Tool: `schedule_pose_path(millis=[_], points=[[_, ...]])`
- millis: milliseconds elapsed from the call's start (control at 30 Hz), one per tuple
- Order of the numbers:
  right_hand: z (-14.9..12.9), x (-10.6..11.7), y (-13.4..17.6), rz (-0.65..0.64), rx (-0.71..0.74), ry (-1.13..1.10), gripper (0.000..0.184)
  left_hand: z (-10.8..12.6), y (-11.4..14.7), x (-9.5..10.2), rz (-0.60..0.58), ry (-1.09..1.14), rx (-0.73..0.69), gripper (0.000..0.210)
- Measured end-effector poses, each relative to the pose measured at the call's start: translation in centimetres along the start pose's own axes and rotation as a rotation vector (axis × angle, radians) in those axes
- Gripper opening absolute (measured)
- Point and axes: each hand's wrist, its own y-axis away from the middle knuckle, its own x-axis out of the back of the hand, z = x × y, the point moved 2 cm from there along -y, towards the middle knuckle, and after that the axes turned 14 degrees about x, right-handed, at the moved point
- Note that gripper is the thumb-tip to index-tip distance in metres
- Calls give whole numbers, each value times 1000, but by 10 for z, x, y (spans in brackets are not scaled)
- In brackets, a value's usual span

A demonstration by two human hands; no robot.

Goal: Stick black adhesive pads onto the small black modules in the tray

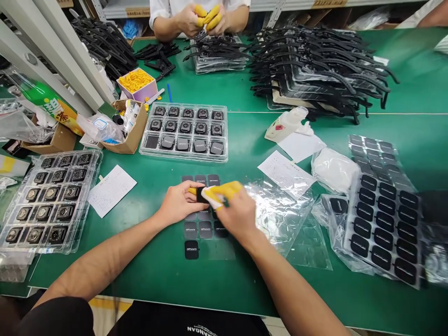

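Observation:
My left hand (180, 201) is closed on a small black watch case (201, 195), holding it above the bench. My right hand (238, 207), with yellow finger cots on its fingers and slightly blurred, presses a white cloth (213, 195) against the watch case. Beneath both hands lies a clear sheet of black square stickers (191, 249) printed with white lettering; the hands cover part of it. Beyond them, a clear plastic tray (184, 156) holds rows of watch cases, with dark stickers over several in the near row.
At left sits another tray of watch cases (44, 212) beside a handwritten paper (112, 190). On the right are sticker sheets (383, 228), crumpled clear film (276, 210) and a white bottle (287, 123). A co-worker's hands (206, 21) work across the bench, near stacked black straps (315, 65).

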Motion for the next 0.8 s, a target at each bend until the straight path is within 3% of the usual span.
schedule_pose_path(millis=[100, 167, 233, 333, 400, 467, 533, 600, 700, 800], points=[[2, 3, -1, -64, -22, 15, 17, 0, 1, 0, 2, 16, -11, 62], [4, 7, -2, -18, -112, 102, 18, -1, 1, 0, 11, 27, 16, 65], [3, 7, -3, 4, -115, 90, 17, -1, 1, 0, 8, 18, 23, 65], [1, 4, -9, -130, -40, 0, 16, 0, 4, 0, -1, 19, -31, 61], [4, 13, -16, -176, -75, 60, 22, 2, 7, 0, 4, 38, -33, 62], [3, 34, -17, -130, -154, 203, 26, 6, 11, 1, 17, 58, -5, 63], [-12, 54, -4, -98, -179, 321, 31, 12, 13, -1, 40, 78, -3, 63], [-41, 60, 23, -132, -26, 112, 48, 19, 11, -5, 34, 100, -14, 62], [-83, 45, 69, -178, 79, -197, 69, 24, 3, -16, -58, 104, 17, 61], [-97, 28, 88, -139, 3, -243, 69, 22, -3, -22, -143, 39, 43, 58]])
